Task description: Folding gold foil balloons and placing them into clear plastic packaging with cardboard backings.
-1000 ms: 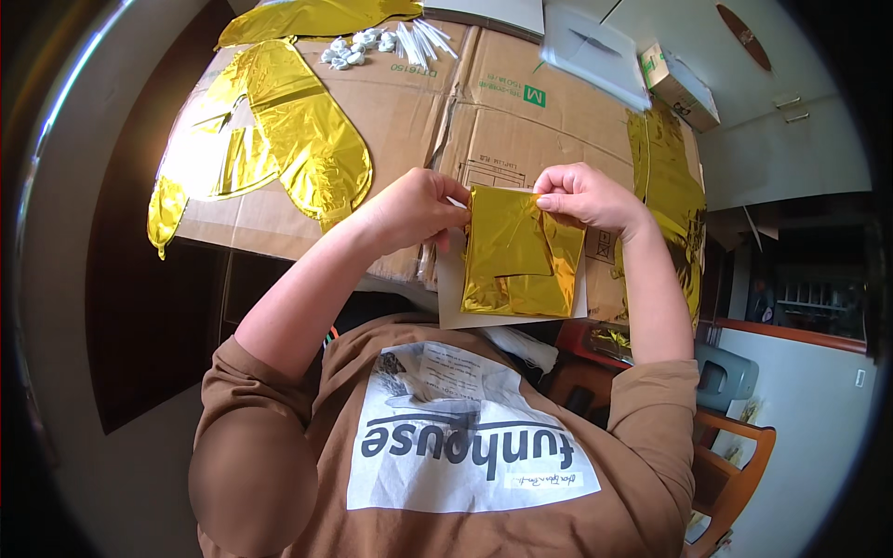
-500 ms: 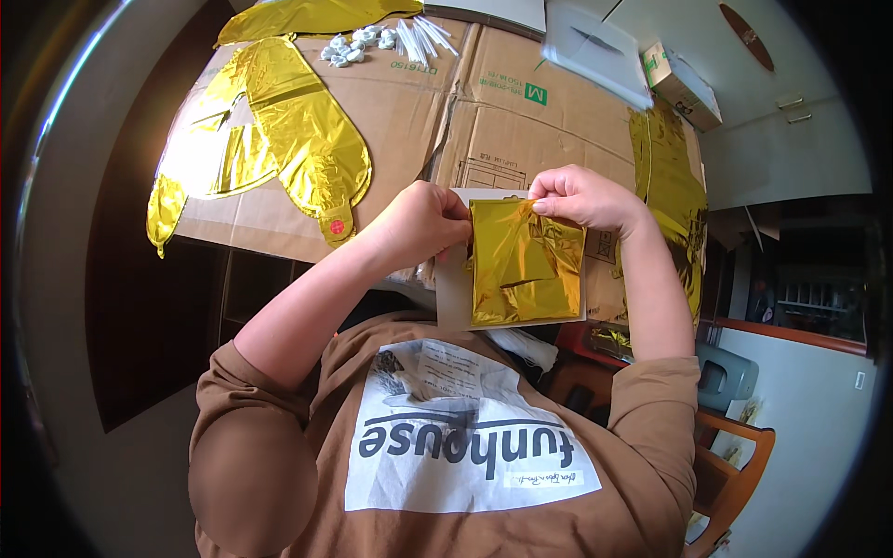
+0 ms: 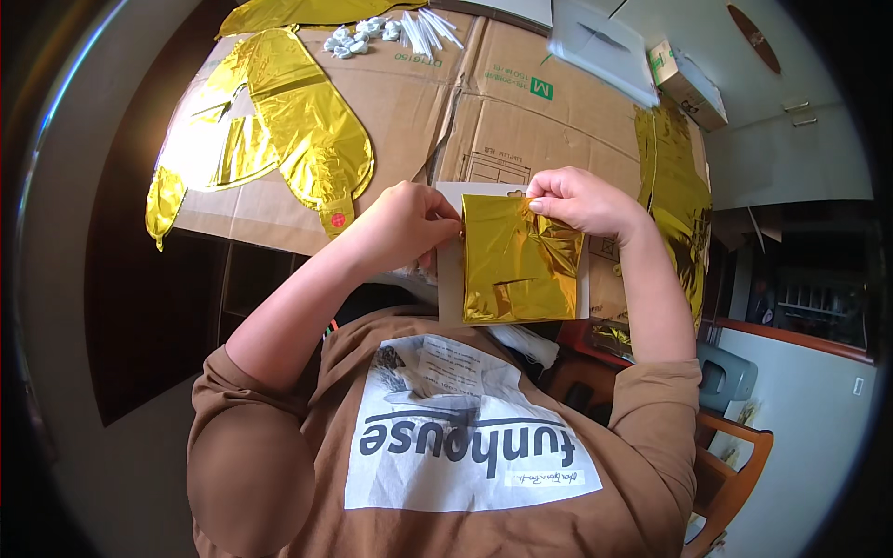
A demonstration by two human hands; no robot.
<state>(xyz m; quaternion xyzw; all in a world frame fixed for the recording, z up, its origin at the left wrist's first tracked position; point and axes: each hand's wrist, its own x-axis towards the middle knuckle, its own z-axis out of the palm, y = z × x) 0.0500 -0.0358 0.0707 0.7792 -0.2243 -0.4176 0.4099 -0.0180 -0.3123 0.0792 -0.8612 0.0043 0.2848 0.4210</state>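
A folded gold foil balloon [image 3: 521, 265] lies flat against a pale card [image 3: 450, 288] just in front of my chest, at the near edge of the cardboard. The card shows past the foil on both sides, and a hanging hole is visible at its top. My right hand [image 3: 588, 203] pinches the foil's upper edge between thumb and fingers, where the foil creases. At the foil's upper left side, my left hand [image 3: 409, 228] is closed in a pinch on its edge. Those left fingertips are partly hidden.
Flattened cardboard [image 3: 409, 112] covers the table. Spread gold foil balloons [image 3: 312, 121] lie at left, with more gold foil [image 3: 674, 205] at right. White ribbon rolls [image 3: 349, 42] and white straws [image 3: 428, 33] sit at the back. A small box [image 3: 688, 84] stands back right; a wooden chair [image 3: 744, 474] stands near right.
The foil's left edge has moved slightly left along with my left hand, so the foil spreads a little wider over the card. My right hand keeps its pinch at the top.
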